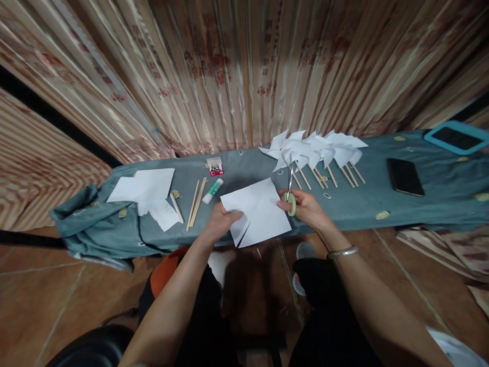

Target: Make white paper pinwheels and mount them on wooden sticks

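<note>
Between my hands is a square sheet of white paper with a slit cut inward from its near left corner. My left hand grips the sheet's left edge, thumb on top. In my right hand is a pair of scissors with pale green handles, blades pointing away from me. The fingertips of that hand also touch the sheet's right edge. Beyond it, several white paper pinwheels on wooden sticks lie in an overlapping row. A glue stick rests just left of the sheet.
On the cloth-covered narrow table are wooden sticks, a small box of metal pins and loose white paper at left. A black phone and a blue-framed tablet lie at right. A curtain hangs behind.
</note>
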The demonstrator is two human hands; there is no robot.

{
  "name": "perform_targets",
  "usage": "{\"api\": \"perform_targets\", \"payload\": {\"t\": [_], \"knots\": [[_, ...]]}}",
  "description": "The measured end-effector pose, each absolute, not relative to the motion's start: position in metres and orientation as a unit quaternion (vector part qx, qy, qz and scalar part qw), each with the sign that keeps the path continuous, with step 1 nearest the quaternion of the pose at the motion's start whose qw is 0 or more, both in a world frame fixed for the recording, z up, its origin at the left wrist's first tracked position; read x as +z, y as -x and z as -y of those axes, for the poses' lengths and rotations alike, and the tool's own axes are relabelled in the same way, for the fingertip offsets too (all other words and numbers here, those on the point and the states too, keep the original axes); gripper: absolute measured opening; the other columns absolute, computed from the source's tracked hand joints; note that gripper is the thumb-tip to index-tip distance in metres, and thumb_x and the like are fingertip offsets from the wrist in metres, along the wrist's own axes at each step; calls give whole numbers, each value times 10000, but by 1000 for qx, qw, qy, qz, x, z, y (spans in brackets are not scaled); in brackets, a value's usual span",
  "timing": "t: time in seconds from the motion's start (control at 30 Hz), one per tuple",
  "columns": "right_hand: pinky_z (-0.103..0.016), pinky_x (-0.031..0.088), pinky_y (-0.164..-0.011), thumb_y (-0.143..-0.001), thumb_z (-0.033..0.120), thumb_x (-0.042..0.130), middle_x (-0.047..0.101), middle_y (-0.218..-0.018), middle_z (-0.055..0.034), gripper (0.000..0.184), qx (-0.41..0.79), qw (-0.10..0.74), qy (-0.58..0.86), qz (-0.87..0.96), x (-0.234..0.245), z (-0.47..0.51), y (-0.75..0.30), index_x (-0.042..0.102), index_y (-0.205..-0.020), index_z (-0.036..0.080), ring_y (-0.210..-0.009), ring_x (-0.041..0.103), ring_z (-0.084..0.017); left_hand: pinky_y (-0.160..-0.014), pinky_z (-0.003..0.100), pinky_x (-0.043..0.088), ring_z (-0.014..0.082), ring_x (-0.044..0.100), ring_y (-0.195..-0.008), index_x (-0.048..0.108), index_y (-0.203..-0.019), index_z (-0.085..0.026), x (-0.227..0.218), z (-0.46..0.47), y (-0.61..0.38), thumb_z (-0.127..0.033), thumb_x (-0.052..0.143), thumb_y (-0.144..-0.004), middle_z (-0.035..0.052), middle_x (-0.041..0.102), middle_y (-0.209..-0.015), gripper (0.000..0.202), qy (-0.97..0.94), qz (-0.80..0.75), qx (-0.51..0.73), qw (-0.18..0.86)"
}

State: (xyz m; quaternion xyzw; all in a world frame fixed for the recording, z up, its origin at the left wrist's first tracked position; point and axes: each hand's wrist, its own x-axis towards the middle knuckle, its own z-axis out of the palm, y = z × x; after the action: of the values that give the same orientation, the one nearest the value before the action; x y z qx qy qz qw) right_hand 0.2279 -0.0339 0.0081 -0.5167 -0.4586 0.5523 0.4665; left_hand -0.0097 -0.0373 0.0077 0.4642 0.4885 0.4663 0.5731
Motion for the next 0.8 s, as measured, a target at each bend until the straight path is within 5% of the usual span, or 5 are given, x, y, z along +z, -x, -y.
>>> {"api": "perform_targets", "payload": {"t": [0.17, 0.33, 0.47, 0.67, 0.8], "knots": [[-251, 424, -582, -475, 344, 866, 597, -648, 66, 482, 565, 469, 505, 454, 4, 32, -226, 638, -868, 184, -596, 526, -106, -811, 389, 530, 235, 686, -769, 727, -810, -176, 7, 33, 6, -233, 837, -506, 38, 753, -804, 329, -441, -489, 477, 582], [-255, 432, -589, -432, 337, 871, 622, -634, 65, 481, 516, 574, 515, 372, 11, 23, -231, 640, -829, 196, -594, 545, -117, -1059, 375, 407, 249, 574, -1232, 678, -1076, -237, 11, 28, 2, -338, 857, -593, 72, 672, -1244, 524, -336, -458, 611, 551], [-244, 435, -591, -417, 310, 875, 628, -613, 73, 442, 496, 676, 483, 250, 17, 15, -232, 626, -769, 211, -580, 555, -111, -1112, 407, 353, 264, 424, -1388, 654, -1072, -258, 11, 36, -13, -377, 839, -632, 72, 569, -1391, 491, -229, -469, 622, 584], [-257, 457, -608, -461, 329, 852, 662, -662, 51, 388, 510, 698, 452, 219, 21, 8, -212, 616, -744, 207, -607, 587, -119, -1038, 401, 405, 295, 501, -1312, 703, -1024, -219, 23, 51, -51, -385, 878, -581, 102, 655, -1270, 504, -266, -413, 538, 685], [-287, 480, -635, -491, 351, 837, 686, -697, 34, 391, 523, 695, 443, 218, 19, 5, -197, 635, -790, 200, -630, 604, -141, -914, 326, 468, 202, 667, -999, 702, -931, -188, 38, 39, -65, -328, 905, -532, 57, 736, -1024, 469, -268, -400, 579, 658]]}}
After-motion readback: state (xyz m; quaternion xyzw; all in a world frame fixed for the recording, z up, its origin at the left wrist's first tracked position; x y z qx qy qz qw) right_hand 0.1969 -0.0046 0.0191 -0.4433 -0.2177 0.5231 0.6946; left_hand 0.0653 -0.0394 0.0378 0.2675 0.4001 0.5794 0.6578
